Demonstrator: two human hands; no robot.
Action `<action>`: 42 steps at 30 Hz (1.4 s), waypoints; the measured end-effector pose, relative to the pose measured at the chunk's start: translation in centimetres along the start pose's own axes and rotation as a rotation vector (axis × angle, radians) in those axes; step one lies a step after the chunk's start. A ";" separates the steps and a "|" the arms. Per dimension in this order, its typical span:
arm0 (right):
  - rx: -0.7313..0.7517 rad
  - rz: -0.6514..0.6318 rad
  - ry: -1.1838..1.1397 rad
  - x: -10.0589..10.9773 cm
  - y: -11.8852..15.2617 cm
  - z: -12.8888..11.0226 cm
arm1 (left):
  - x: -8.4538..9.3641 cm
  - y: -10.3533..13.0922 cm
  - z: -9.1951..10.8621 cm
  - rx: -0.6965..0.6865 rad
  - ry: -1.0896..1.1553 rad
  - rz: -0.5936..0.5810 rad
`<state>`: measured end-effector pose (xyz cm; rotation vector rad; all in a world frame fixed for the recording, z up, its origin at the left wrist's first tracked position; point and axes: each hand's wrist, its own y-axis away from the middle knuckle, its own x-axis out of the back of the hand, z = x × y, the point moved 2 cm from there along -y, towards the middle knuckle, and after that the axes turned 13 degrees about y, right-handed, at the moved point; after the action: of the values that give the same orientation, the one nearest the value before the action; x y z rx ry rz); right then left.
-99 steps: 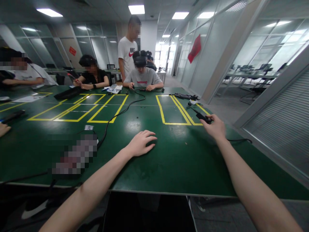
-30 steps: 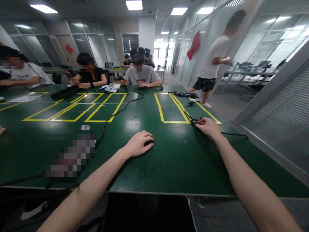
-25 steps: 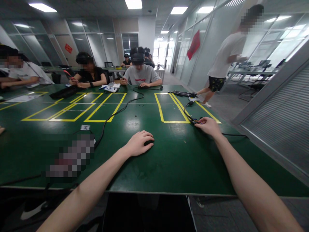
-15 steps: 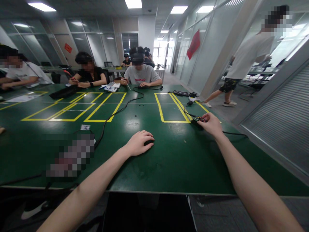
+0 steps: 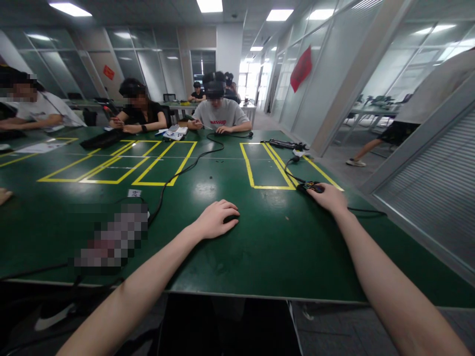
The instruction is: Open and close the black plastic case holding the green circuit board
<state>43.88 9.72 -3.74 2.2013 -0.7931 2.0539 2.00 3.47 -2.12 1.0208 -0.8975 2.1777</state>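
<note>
My left hand (image 5: 218,219) curls over a small, dark, rounded object (image 5: 230,218) on the green table (image 5: 237,262). Most of that object is hidden beneath the fingers, so its kind is unclear. Farther right, my right hand (image 5: 330,199) has its fingers bent around a dark object with small coloured parts (image 5: 310,187). This object lies at the near corner of a yellow tape outline, its right end covered by the hand. A black cable (image 5: 289,174) with a plug-like end (image 5: 295,158) runs close to it.
Yellow tape (image 5: 272,187) marks rectangles on the table. To my left are a blurred-out object (image 5: 115,235), a white tag (image 5: 134,193) and a long black cable (image 5: 162,190). A black tool-like item (image 5: 285,144) lies far right. Several people sit opposite; one person (image 5: 419,94) is at right.
My right hand has shifted slightly right and lower, and the object in it now lies flatter on the table. My left hand stays put. The walking person has moved right, partly behind the partition.
</note>
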 end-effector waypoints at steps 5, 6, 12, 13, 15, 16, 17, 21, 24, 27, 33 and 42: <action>-0.006 -0.107 -0.013 0.6 0.9 -2.0 | -0.1 -0.1 0.0 0.002 -0.007 0.001; 0.035 -0.110 -0.029 0.7 1.2 -2.7 | -0.1 -0.2 0.0 0.007 -0.007 -0.001; 0.490 -0.181 -0.264 1.4 5.5 -9.6 | 0.0 -0.4 0.4 -0.013 0.024 0.069; 0.599 -0.191 -0.327 1.7 6.6 -11.0 | 0.1 -0.4 0.5 -0.027 0.035 0.093; 0.834 -0.233 -0.454 2.4 9.2 -13.5 | 0.3 -0.3 0.9 -0.063 0.064 0.125; 0.934 -0.272 -0.507 2.8 10.5 -14.5 | 0.4 -0.3 1.0 -0.079 0.079 0.130; 1.011 -0.299 -0.548 3.1 11.6 -15.4 | 0.4 -0.2 1.1 -0.091 0.090 0.126; 1.131 -0.328 -0.615 4.1 13.8 -17.0 | 0.4 -0.2 1.3 -0.084 0.095 0.084; 1.124 -0.334 -0.639 4.5 13.7 -16.7 | 0.4 -0.2 1.3 -0.070 0.096 0.057; 1.101 -0.318 -0.654 4.8 12.9 -16.0 | 0.5 -0.2 1.1 -0.050 0.090 0.039; 0.996 -0.304 -0.578 4.5 11.1 -14.6 | 0.7 -0.2 0.6 -0.015 0.071 0.036; 0.938 -0.353 -0.352 3.8 10.5 -14.5 | 0.6 -0.3 0.3 -0.012 0.064 -0.011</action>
<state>26.48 4.43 -1.65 2.8650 0.7147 2.0906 2.04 3.60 -1.41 0.9431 -0.8725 2.1802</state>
